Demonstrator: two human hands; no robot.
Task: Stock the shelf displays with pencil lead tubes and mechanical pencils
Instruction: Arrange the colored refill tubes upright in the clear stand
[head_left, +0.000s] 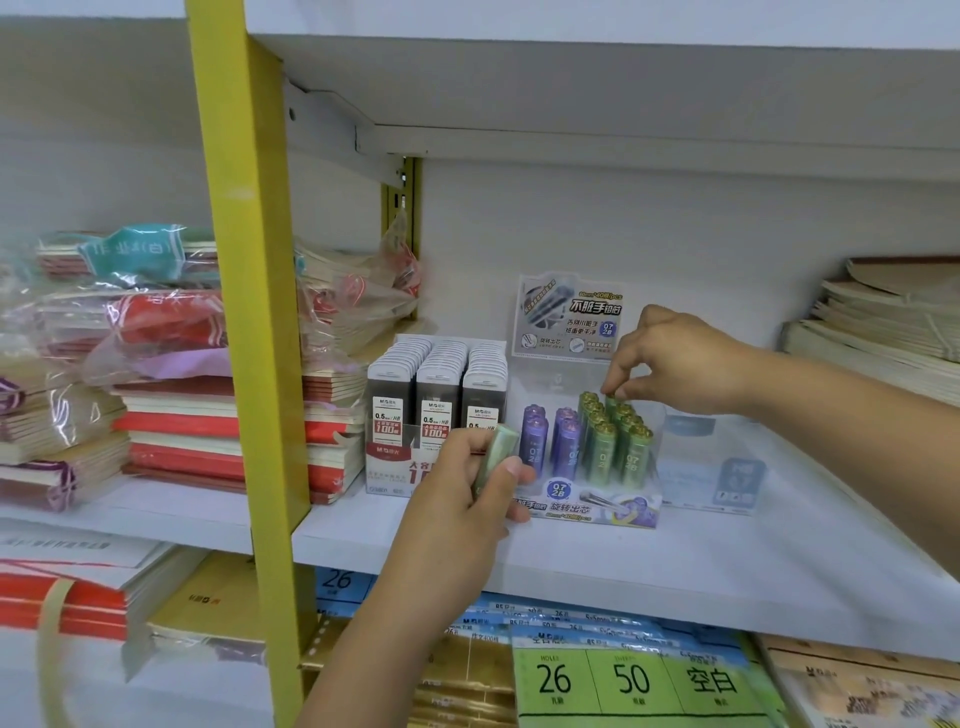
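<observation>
A clear display box (597, 506) with a printed backing card stands on the white shelf (675, 566). In it stand purple lead tubes (550, 441) at the left and green lead tubes (615, 441) at the right. My right hand (680, 358) pinches the top of a green tube (610, 402) at the back of the green rows. My left hand (467, 483) grips a bunch of pale green tubes (496, 449) just in front of the box's left side.
A display of grey 0.5 HB lead cases (441, 405) stands to the left of the box. A clear holder (722, 467) sits to the right. Notebook stacks (883, 322) lie at both sides. A yellow upright (249, 364) divides the shelving. Paper packs (634, 675) fill the shelf below.
</observation>
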